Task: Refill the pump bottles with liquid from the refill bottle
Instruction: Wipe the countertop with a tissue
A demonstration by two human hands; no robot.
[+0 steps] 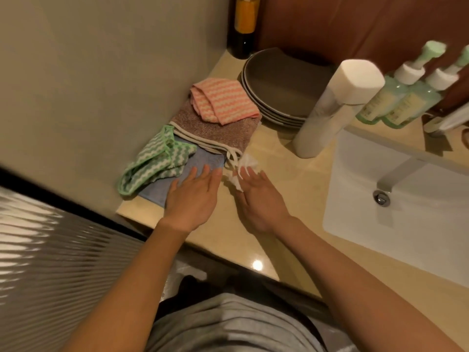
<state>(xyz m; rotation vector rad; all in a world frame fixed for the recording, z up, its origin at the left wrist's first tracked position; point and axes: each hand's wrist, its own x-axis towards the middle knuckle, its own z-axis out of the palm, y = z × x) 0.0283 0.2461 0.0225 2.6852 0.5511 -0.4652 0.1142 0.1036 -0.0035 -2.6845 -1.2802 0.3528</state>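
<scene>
The left hand (pixel 193 196) has straight fingers, slightly apart, hovering over or resting on a blue cloth (pixel 160 190) at the countertop's (pixel 279 158) left front corner. The right hand (pixel 258 201) also has straight fingers, close together, their tips touching a crumpled tissue (pixel 245 165) just beside that cloth. Along the left edge lie a green striped cloth (pixel 152 161), a brown towel (pixel 218 133) and a pink striped cloth (pixel 223 100). A stack of plates (pixel 276 90) sits toward the back edge. The white refill bottle (pixel 327 110) stands capped beside the sink (pixel 396 212). Two green pump bottles (pixel 396 100) stand touching at the back edge behind the sink.
</scene>
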